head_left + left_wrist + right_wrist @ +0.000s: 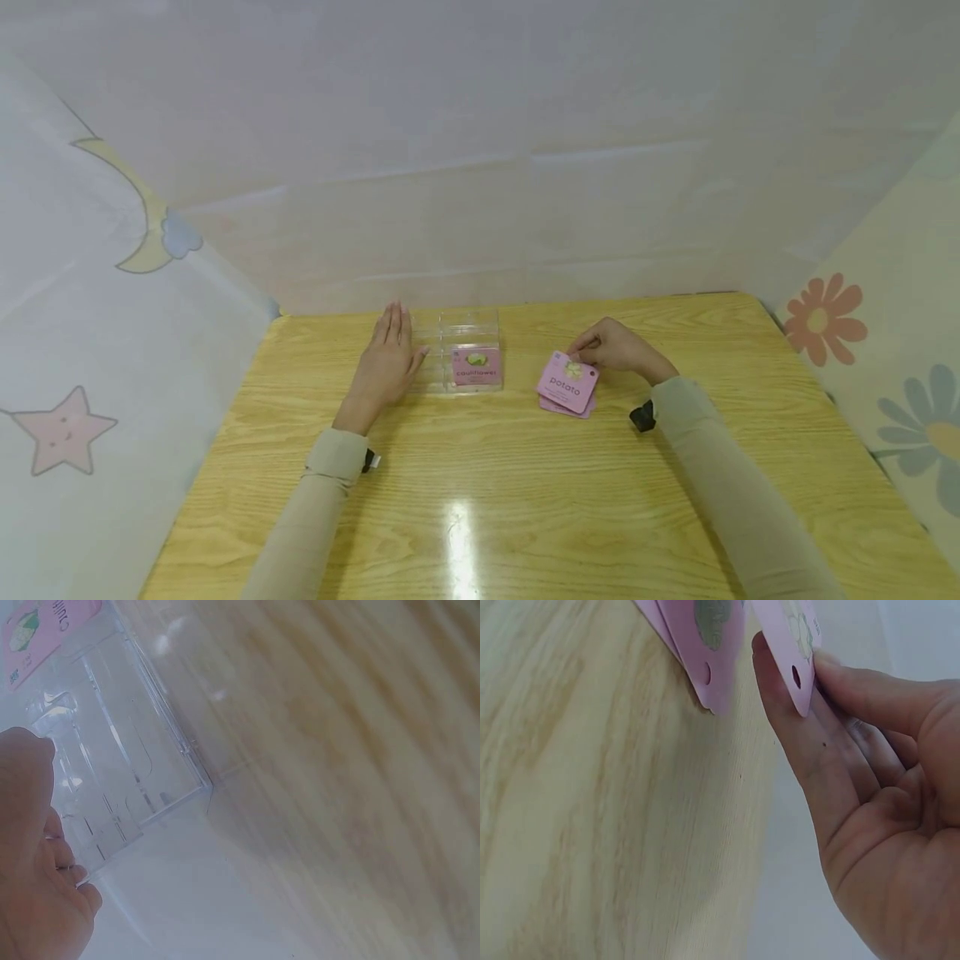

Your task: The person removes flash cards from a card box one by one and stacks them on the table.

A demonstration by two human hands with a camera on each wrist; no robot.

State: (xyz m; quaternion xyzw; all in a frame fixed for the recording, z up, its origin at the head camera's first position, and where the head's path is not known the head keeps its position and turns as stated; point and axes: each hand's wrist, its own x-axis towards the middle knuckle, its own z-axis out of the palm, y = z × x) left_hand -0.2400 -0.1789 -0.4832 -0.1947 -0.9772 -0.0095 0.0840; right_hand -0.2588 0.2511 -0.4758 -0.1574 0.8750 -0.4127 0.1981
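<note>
Between the thumb and index finger of my right hand is a pink flash card printed "potato", pinched at its top edge. In the right wrist view this card stands raised off other pink cards on the table. A clear divided plastic organizer sits at the table's back, with a pink "cauliflower" card in its front right compartment. My left hand rests with straight fingers along the organizer's left side; in the left wrist view the thumb lies at its rim.
The wooden table reaches back to a pale cloth wall. Cloth panels with a moon and a star at left and flowers at right flank the table. A black band is at the right wrist.
</note>
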